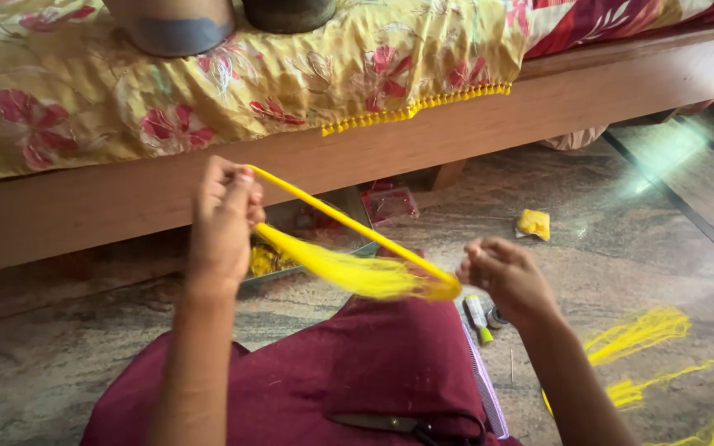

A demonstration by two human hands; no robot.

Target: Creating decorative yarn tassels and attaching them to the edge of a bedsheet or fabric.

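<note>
Yellow thread bundle (357, 268) runs across the middle of the frame, stretched taut between both hands. At centre left the left hand (223, 223) is raised, its fingertips pinched together on the upper end, where a tight strand and a loose fan of fibres both start. From there the tight strand slants down to the right, while the loose fibres spread beneath it and meet it again at a bright knot-like end. That lower end is gripped by the right hand (507, 277) at centre right, fingers closed around it. Beneath the hands, at bottom centre, lies a maroon cloth (357, 372) over the lap, with dark scissors (398, 425) resting on it near the lower edge. Just right of the cloth a small green-tipped tube (478, 318) lies on the stone floor (59, 347). More loose yellow fibres (638, 330) lie at lower right. A wooden bed frame (539, 107) crosses the upper frame, draped with a floral yellow sheet (208, 74)
</note>
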